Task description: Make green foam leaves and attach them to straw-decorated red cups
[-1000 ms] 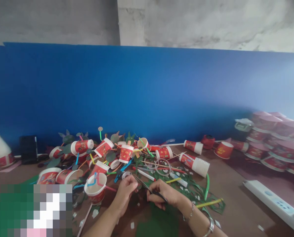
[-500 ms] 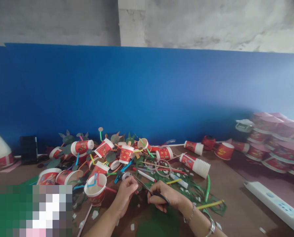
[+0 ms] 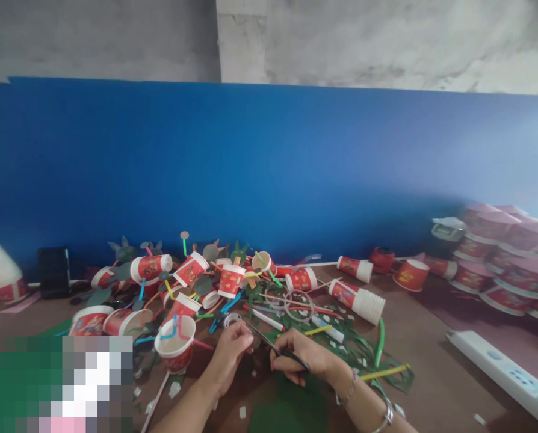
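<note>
Black-handled scissors sit in my right hand, whose fingers are closed round the handles. Their blades point up and left, toward the fingertips of my left hand. That hand is closed in a pinch; what lies between its thumb and finger is too small and dark to make out. Just left of it stands an upright paper cup with blue and pink bent straws. Behind the fingertips is a roll of clear tape. Dark green paper lies below my hands.
Red-and-white paper cups with straws and paper cutouts are heaped at the back left. Nested cups lie on the right, near green paper scraps and a marker. A white power strip and stacked pink-topped cups are farther right.
Both hands and the scissors hold almost the same pose. Only a very slight shift of the whole view shows.
</note>
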`<state>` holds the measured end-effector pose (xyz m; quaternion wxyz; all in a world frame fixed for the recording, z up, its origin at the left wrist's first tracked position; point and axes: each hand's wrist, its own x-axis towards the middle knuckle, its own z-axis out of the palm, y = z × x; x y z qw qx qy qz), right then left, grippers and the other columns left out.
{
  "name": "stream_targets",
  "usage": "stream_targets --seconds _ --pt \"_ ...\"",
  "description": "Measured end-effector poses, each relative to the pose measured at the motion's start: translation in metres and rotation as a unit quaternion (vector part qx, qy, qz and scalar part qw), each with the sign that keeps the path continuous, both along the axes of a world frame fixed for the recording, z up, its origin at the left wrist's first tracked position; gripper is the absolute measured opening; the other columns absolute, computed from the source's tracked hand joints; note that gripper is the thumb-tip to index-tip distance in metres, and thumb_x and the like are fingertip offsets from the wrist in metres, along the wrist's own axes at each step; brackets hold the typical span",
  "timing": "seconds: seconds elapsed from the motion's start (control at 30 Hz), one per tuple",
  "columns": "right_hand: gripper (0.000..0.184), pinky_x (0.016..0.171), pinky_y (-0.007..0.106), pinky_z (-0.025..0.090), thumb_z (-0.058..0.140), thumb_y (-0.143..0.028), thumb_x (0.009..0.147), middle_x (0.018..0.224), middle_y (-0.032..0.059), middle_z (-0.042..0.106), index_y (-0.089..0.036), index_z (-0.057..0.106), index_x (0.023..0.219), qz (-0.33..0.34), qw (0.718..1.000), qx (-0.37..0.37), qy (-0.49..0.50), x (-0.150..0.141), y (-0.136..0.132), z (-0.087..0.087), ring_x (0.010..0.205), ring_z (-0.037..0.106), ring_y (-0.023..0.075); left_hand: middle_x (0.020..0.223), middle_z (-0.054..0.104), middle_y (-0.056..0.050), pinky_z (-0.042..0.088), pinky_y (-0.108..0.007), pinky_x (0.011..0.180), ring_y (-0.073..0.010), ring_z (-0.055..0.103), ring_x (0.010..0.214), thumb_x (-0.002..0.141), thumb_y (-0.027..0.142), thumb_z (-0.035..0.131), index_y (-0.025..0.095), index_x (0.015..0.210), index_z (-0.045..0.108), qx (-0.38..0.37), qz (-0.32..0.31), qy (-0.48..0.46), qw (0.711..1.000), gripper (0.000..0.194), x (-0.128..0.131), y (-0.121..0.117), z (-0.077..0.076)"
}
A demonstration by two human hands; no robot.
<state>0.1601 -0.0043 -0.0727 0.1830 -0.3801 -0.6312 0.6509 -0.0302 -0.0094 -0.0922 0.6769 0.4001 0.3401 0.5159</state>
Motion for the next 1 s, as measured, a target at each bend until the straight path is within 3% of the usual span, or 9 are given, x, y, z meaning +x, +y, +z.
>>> stream_targets --seconds 0.43,0.6,0.77,1.0 --pt "0.018 0.030 0.012 0.034 0.060 -0.031 0.070 0.040 -0.0070 0.050 -0.013 0.059 0.066 -0.010 0.999 0.021 -0.032 0.000 -0.001 0.001 0.030 0.042 0.0043 0.057 0.052 0.004 0.035 -0.022 0.057 -0.0096 0.043 0.055 0.063 0.029 0.071 0.017 0.058 0.051 -0.005 -0.004 0.010 1.000 0.024 0.000 -0.003 0.005" --pt "0.025 0.029 0.012 0.027 0.058 -0.038 0.074 0.042 -0.0061 0.054 -0.014 0.058 0.078 -0.092 0.995 0.038 0.005 -0.008 -0.002 -0.004 0.030 0.043 0.0050 0.054 0.053 0.004 0.034 -0.021 0.056 -0.0092 0.043 0.053 0.065 0.032 0.072 0.017 0.060 0.051 -0.008 0.003 0.032 0.999 0.026 0.001 -0.001 0.002" --pt "0.024 0.028 0.013 0.022 0.058 -0.039 0.072 0.040 -0.0058 0.054 -0.015 0.054 0.075 -0.182 0.982 0.043 0.010 -0.022 -0.004 -0.011 0.028 0.041 0.0057 0.056 0.058 0.003 0.035 -0.022 0.058 -0.0113 0.048 0.056 0.068 0.035 0.071 0.017 0.065 0.053 -0.006 -0.026 0.058 0.998 0.025 0.005 0.000 -0.005" --pt "0.023 0.029 0.013 0.023 0.058 -0.037 0.069 0.040 -0.0064 0.053 -0.016 0.051 0.076 -0.207 0.977 0.037 0.037 -0.023 -0.003 -0.012 0.029 0.043 0.0065 0.054 0.060 0.002 0.033 -0.022 0.057 -0.0118 0.049 0.054 0.066 0.039 0.072 0.017 0.063 0.053 0.019 -0.029 0.116 0.993 0.030 0.010 -0.007 0.001"
